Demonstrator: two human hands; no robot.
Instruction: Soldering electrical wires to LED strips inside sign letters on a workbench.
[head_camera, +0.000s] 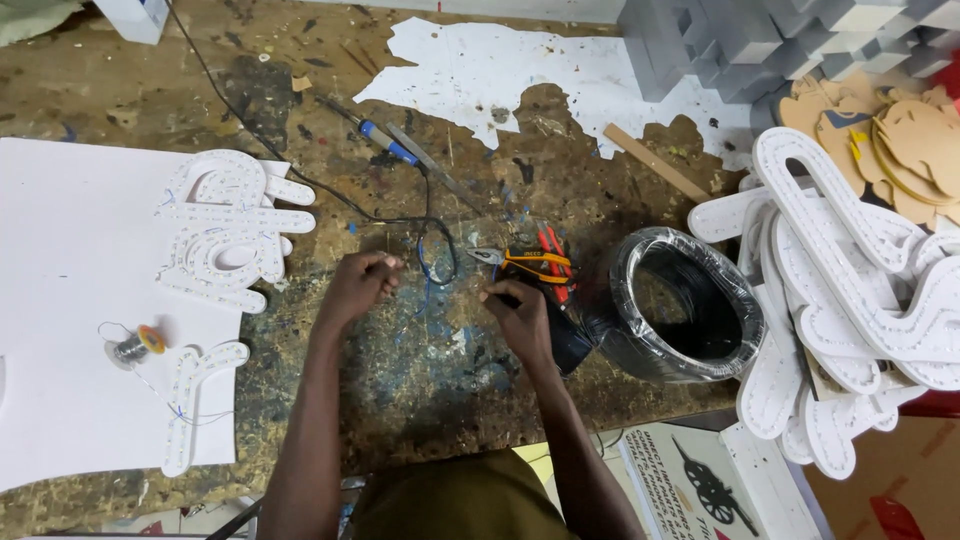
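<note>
Pinching a thin wire (425, 262) near the middle of the frame, we have our left hand (358, 284) curled with fingertips pressed together on it, though the strand between our hands is too fine to trace with certainty. Our right hand (518, 314) sits just right of centre, fingers folded in and apparently gripping the wire's other end; what exactly it clasps we cannot tell. The wire loops in blue and black between and just above the two hands, on the paint-stained workbench (440, 370). Just above the right hand lie pliers (525, 262) with orange and red handles. Right of them rests a coil of black cable (685, 305) wrapped in clear film. Toward the upper middle lies a soldering iron (385, 142) with a blue grip. At left, white letter shapes (228, 228) studded with small lights rest on a white sheet (70, 300), with a small solder spool (138, 345) below them. More white shapes (850, 300) pile up at the right edge.
</note>
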